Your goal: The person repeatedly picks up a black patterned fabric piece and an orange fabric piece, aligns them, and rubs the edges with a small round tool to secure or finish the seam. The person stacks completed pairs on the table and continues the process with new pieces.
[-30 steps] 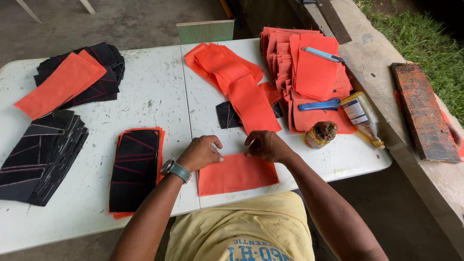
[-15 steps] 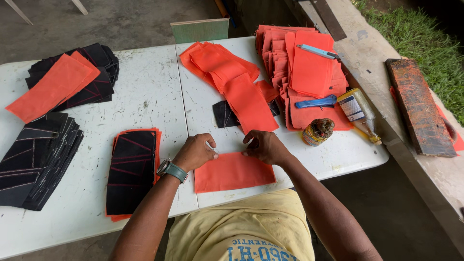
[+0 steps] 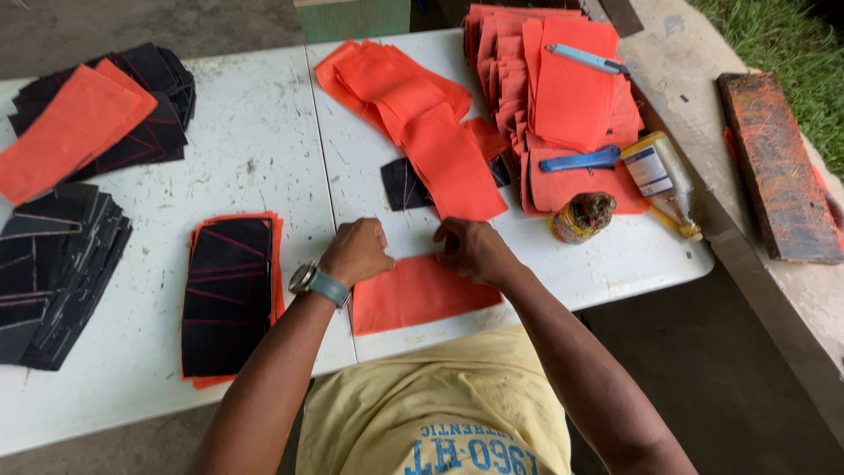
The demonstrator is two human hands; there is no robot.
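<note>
2 hands pinch 1 orange fabric piece (image 3: 422, 295) at its 12 o'clock edge.
Left hand (image 3: 356, 252) and right hand (image 3: 470, 249) grip narrowly; it looks light, limp, best held by the edges.

Both hands' fingertips curl under: left hand (image 3: 356, 252), right hand (image 3: 473, 249), so each grip on the orange piece (image 3: 422, 295) can't be read. Black stack (image 3: 53, 273) cut by left frame edge. Small black piece (image 3: 403, 185) half under orange strip (image 3: 448, 163).
</note>
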